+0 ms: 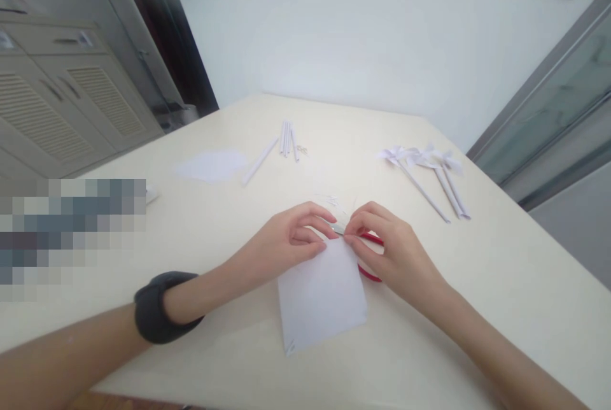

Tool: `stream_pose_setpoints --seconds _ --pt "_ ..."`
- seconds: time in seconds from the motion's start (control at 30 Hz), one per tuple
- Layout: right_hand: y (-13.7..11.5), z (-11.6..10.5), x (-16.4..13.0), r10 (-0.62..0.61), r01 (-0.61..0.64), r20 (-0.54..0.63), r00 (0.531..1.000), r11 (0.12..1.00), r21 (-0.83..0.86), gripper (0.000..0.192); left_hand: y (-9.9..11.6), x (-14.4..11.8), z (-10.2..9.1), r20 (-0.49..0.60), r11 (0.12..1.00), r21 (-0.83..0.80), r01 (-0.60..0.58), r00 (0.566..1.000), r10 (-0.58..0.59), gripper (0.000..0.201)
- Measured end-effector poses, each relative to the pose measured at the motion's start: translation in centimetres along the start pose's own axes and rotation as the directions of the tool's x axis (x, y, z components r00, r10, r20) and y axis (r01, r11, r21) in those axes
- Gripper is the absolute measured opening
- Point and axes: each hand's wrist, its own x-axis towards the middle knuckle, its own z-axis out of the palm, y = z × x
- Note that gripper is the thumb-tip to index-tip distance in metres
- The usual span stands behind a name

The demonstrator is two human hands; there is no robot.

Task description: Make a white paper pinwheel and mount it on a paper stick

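A white square sheet of paper (324, 295) is in front of me, its near left corner showing small cuts or marks. My left hand (305, 232) holds its far left edge, thumb on the paper and fingers curved beyond the edge. At the far right corner, my right hand (375, 235) pinches the paper between thumb and fingertips. Scissors with red handles (370, 273) lie behind the paper and partly under my right hand; a bit of blade shows between the hands. Thin white paper scraps (329, 198) lie just beyond my fingers.
Several rolled paper sticks (286, 137) lie toward the back, with another stick (260, 162) beside them. White paper sheets (210, 165) rest at the left. Paper pinwheels (424, 158) on sticks lie at the right. A wall (310, 28) stands behind the table (229, 340).
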Motion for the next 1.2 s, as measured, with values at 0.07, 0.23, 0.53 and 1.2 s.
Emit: stream_pose_setpoints --seconds 0.07,0.23,0.53,1.2 --pt "0.2 -0.1 0.2 0.062 -0.061 -0.004 0.998 0.993 0.105 0.012 0.1 0.2 0.0 -0.014 0.999 -0.026 0.026 1.0 -0.027 0.026" --pt "0.7 -0.6 0.6 0.245 -0.231 -0.005 0.97 0.919 0.32 0.01 0.2 0.0 -0.1 -0.102 0.995 -0.052 0.088 0.99 -0.093 0.03" --pt "1.0 -1.3 0.5 0.351 -0.299 -0.004 0.936 0.804 0.514 0.023 -1.3 0.3 -0.4 -0.026 0.956 -0.28 0.093 0.994 -0.104 0.038" --pt "-0.1 -1.2 0.1 0.154 -0.122 -0.324 0.933 0.985 0.118 0.008 -0.7 0.0 -0.2 -0.08 0.966 -0.227 0.124 0.986 -0.145 0.025"
